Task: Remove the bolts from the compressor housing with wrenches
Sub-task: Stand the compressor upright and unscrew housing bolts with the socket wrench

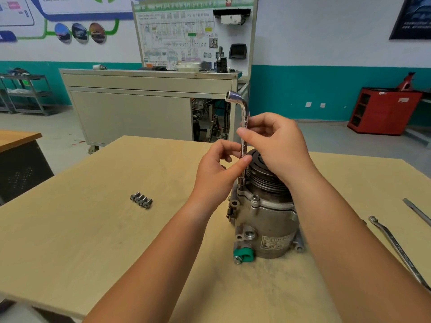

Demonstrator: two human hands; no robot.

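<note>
We are pinching the upright shaft of the L-shaped socket wrench (243, 145) with both hands: our left hand (215, 170) is gripping it low between thumb and curled fingers, and our right hand (277, 145) is closing around it just above. The wrench's lower end is sitting on the flange of the compressor housing (265, 220), which is standing on the wooden table (93, 229) directly beneath our hands. Four removed bolts (141, 200) are lying in a row well to the left, and a flat spanner (396, 248) is lying at the right.
</note>
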